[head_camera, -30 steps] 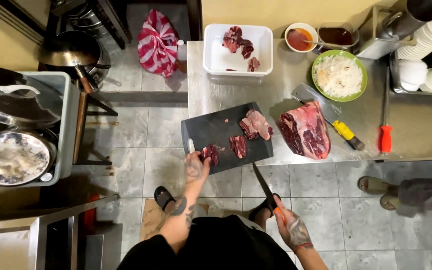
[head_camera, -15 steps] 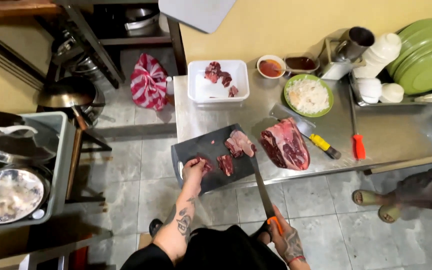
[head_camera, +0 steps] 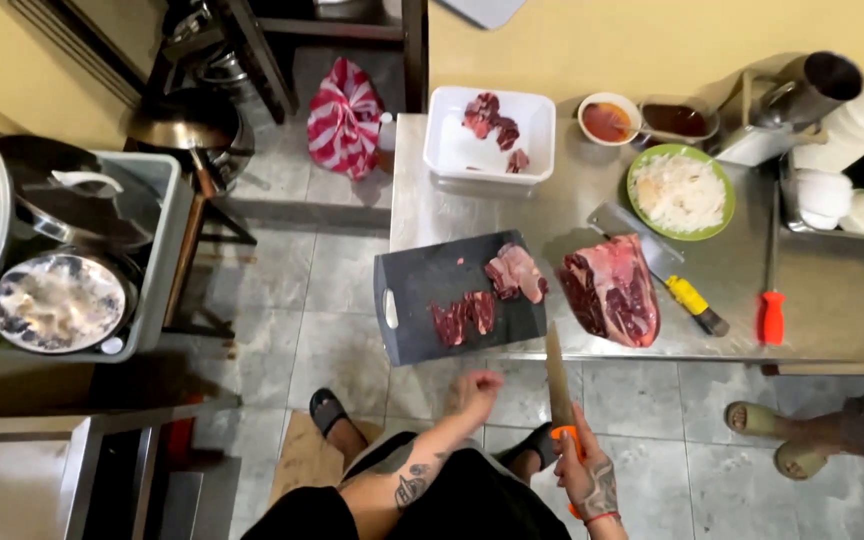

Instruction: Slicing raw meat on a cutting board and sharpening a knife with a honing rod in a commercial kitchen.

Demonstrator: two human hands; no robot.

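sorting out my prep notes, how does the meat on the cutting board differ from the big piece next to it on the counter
The meat on the cutting board is cut into several small pieces; the big piece is one whole slab. The cut pieces lie on the dark cutting board, while the slab rests straight on the steel counter. The slab also shows a pale fatty edge along its top. Both are raw red meat.
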